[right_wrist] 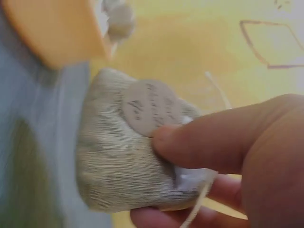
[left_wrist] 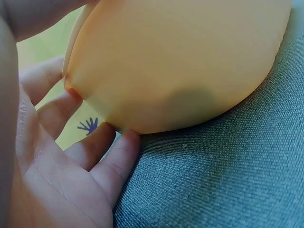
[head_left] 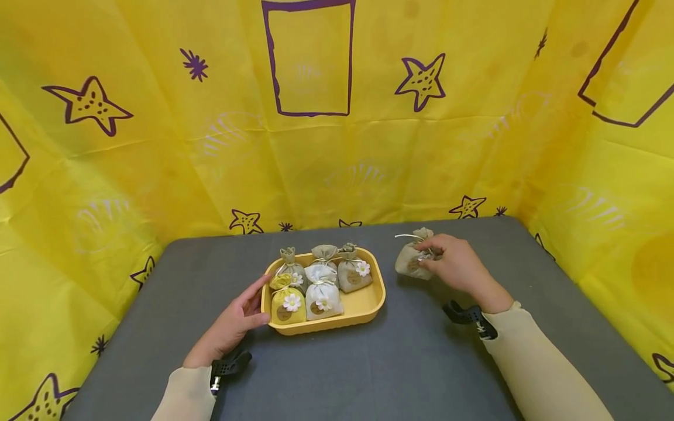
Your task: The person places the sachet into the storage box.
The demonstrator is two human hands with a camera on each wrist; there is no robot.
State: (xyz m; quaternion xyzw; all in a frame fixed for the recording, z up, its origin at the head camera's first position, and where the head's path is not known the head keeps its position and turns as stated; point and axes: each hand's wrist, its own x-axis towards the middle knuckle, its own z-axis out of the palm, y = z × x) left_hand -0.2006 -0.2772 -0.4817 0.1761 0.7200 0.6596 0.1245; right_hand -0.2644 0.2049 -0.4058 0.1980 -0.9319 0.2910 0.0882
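Observation:
A yellow tray (head_left: 363, 313) on the grey table holds several small drawstring sachets. Among them are a yellow sachet (head_left: 282, 297), a white sachet (head_left: 319, 286) and a grey-green sachet (head_left: 347, 279), with white flowers on their fronts. My left hand (head_left: 238, 316) grips the tray's left end, thumb toward the front; in the left wrist view its fingertips (left_wrist: 126, 142) touch the outer wall. Right of the tray, my right hand (head_left: 457, 263) pinches another grey-green sachet (right_wrist: 118, 152) above the table. That sachet has a round handwritten label (right_wrist: 147, 105) and a pale cord; the thumb partly covers its flower.
Yellow cloth (head_left: 316, 169) with purple stars and outlines hangs behind and at both sides of the grey table (head_left: 337, 374). A dark wrist mount (head_left: 468, 316) sits on my right wrist, another on my left (head_left: 229, 365).

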